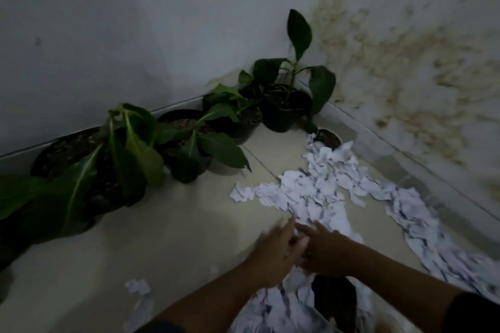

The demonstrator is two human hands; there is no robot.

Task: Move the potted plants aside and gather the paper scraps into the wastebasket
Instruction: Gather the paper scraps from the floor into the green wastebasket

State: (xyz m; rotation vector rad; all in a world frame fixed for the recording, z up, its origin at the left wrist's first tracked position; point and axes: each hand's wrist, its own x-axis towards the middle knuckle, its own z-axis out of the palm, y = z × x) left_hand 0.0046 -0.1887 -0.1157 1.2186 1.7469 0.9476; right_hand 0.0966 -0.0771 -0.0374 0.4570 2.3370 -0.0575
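Several potted plants in black pots [186, 140] stand in a row along the left wall, reaching to the corner pot [284, 108]. White paper scraps [319, 189] lie spread over the pale tiled floor, running from a small dark pot [328, 138] toward the lower right. My left hand [273, 254] and my right hand [327, 251] meet low in the middle, blurred, pressed together around some paper scraps between the palms. A dark object [335, 297], possibly the wastebasket, sits below my hands among the scraps; I cannot tell for sure.
Two walls meet at the corner; the right wall [405, 62] is stained brown. A few loose scraps [138, 286] lie apart at the lower left. Bare floor tiles [176, 224] stretch between the plants and my hands.
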